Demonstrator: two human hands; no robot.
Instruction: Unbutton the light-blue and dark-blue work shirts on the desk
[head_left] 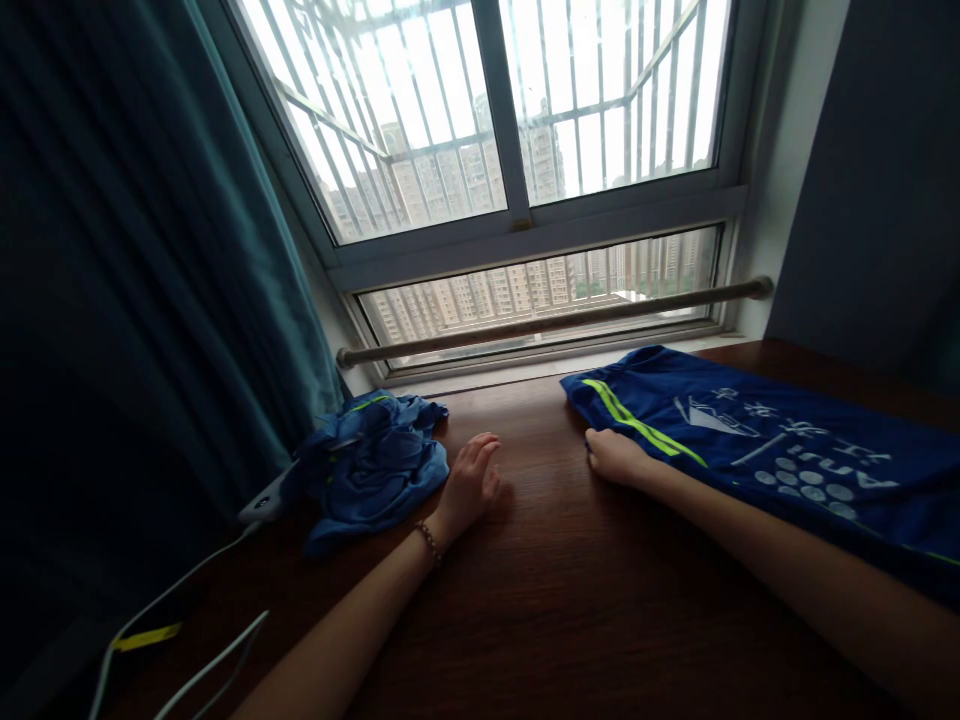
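My right hand [616, 458] has its fingers curled closed on the near left edge of a blue shirt [675, 385]. The shirt lies spread out at the right, with yellow-green stripes and white printing on it. My left hand [471, 475] hovers over or rests on the table, fingers apart and slightly bent, holding nothing; I cannot tell whether it touches the wood. Just left of that hand is a crumpled heap of blue clothing [382, 465] with a bit of yellow-green trim.
Both garments lie on a dark wooden table [555, 600]. A white power strip [262, 500] with a white cable sits at the left, near a yellow tag [146, 637]. Blue curtains [247, 250] hang at the left. Behind the table, a rail [555, 325] crosses the window.
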